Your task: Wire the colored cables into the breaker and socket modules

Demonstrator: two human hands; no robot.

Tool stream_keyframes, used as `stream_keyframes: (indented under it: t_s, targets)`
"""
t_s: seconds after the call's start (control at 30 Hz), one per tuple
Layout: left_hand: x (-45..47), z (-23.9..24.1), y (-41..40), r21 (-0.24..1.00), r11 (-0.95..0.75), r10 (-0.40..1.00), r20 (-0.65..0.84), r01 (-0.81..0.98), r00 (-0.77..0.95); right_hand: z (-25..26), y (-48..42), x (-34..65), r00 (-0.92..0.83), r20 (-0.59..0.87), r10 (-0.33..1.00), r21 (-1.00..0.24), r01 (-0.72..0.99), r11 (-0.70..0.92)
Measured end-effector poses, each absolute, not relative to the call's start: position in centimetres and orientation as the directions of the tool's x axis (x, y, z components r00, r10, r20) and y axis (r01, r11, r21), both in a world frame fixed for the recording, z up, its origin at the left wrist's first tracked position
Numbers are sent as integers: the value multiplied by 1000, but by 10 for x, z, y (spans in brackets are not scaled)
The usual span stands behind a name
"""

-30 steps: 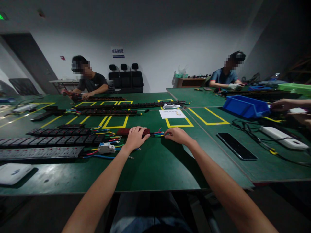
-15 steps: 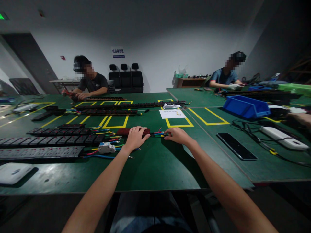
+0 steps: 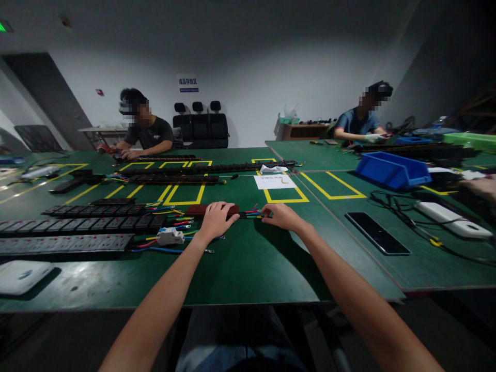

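Note:
My left hand [image 3: 217, 221] lies over a dark red, bar-shaped piece [image 3: 196, 210] on the green table, fingers across its top and thumb along the near side. From the piece's right end run several thin coloured wires [image 3: 251, 215], among them red, blue and green-yellow ones. The far part of these wires is in the closed fingers of my right hand [image 3: 282, 216]; their tips are partly hidden there. To the left of my left hand lie black socket strips [image 3: 83, 224] with loose wire ends, and a white circuit breaker [image 3: 170, 236] sits on the nearest wires.
A phone [image 3: 377, 233], a white power bank [image 3: 453, 219] with black cables and a blue bin [image 3: 393, 170] are on the right. A white box [image 3: 24, 276] stands at the front left. Beyond my hands lies white paper [image 3: 273, 182]. Two co-workers sit across the table.
My hands stay in place on the bar and wires, with only a slight shift of the right fingers. The co-worker at the left has leaned a little to the right.

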State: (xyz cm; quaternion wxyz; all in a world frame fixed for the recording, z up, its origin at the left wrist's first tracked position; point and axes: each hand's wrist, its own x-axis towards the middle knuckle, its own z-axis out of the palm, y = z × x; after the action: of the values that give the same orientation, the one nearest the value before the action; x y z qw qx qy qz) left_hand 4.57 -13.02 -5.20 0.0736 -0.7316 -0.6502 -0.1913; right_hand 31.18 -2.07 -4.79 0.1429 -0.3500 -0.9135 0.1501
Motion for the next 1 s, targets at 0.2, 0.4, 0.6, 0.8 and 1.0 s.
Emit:
stream_keyframes:
  t_s: [0.2, 0.4, 0.6, 0.8, 1.0]
  targets:
    - [46, -52, -130, 149, -144, 924, 374, 978, 79, -46, -22, 312, -720, 160, 675, -308, 613, 728]
    - [46, -50, -131, 134, -140, 925, 370, 981, 81, -47, -21, 312, -726, 168, 667, -298, 607, 736]
    - [47, -51, -131, 140, -137, 925, 373, 981, 76, -44, -24, 311, -714, 162, 681, -301, 622, 723]
    - [46, -52, -130, 144, -138, 924, 375, 980, 75, -46, -23, 310, -716, 170, 677, -286, 622, 729]
    - [46, -52, -130, 137, -139, 924, 374, 981, 79, -46, -24, 311, -707, 172, 686, -311, 621, 719]
